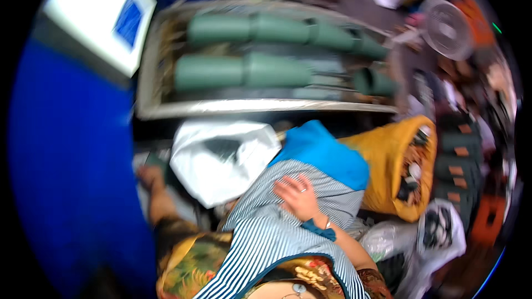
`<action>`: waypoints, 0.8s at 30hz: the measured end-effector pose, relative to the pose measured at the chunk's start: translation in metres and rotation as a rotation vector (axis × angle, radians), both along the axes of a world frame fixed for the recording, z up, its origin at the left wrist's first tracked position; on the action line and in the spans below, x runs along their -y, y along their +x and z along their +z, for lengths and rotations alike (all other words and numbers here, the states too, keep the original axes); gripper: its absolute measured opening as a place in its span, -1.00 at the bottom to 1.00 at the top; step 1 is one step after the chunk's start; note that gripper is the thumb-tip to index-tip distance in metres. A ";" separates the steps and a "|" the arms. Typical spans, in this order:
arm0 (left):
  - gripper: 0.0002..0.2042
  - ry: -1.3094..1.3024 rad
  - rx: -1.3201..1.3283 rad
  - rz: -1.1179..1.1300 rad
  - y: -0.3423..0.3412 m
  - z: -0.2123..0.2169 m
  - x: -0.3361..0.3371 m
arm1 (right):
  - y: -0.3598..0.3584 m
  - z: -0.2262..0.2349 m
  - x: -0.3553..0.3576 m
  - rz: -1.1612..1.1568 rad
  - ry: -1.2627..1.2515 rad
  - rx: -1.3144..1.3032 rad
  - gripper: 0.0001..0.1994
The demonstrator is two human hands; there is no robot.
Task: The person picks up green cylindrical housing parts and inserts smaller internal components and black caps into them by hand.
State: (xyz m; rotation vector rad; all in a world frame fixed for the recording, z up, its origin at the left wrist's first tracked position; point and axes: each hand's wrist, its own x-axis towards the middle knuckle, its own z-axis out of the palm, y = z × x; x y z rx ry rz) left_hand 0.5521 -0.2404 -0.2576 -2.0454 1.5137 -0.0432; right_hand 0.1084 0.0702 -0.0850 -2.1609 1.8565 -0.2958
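The dark green item (160, 164) is located at the left, between the blue surface (77, 160) and the white bag (194, 180); motion blur obscures its full outline. The left hand (148, 177) is positioned at its outer side — finger state and contact cannot be determined. The right hand (298, 196) rests on the striped apron (260, 238) over the lap, fingers extended and slightly spread. Dark contents show through the bag's opening but are indistinct. The blue cloth (324, 152) adjoins the yellow sack (368, 160); the sack's mixed contents are blurred. Beyond the bag, the rimmed tray (266, 106) contains green cylindrical pieces (277, 29) in two rows — right ends poorly resolved.
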 end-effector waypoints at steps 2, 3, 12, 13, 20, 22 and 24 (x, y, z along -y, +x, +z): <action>-0.48 -0.540 -0.347 0.009 0.120 -0.093 0.022 | -0.004 0.012 0.010 0.043 -0.019 -0.030 -0.45; -0.44 -0.006 -0.222 -0.045 0.084 -0.101 0.049 | -0.004 0.006 0.009 -0.013 -0.047 -0.026 -0.47; -0.45 0.002 -0.325 0.069 0.019 -0.133 0.102 | -0.004 -0.020 0.012 -0.128 -0.107 0.124 -0.60; -0.45 -0.015 -0.354 0.103 0.016 -0.131 0.101 | -0.005 -0.022 0.015 -0.104 -0.133 0.122 -0.62; -0.45 -0.350 -0.833 0.557 0.044 -0.120 0.029 | -0.026 -0.006 0.057 0.075 -0.206 0.235 -0.54; -0.45 -0.554 -1.048 0.809 0.082 -0.110 -0.024 | -0.026 0.000 0.073 0.176 -0.177 0.155 -0.54; -0.45 -0.768 -1.220 1.032 0.116 -0.082 -0.082 | -0.025 0.000 0.084 0.263 -0.163 0.101 -0.56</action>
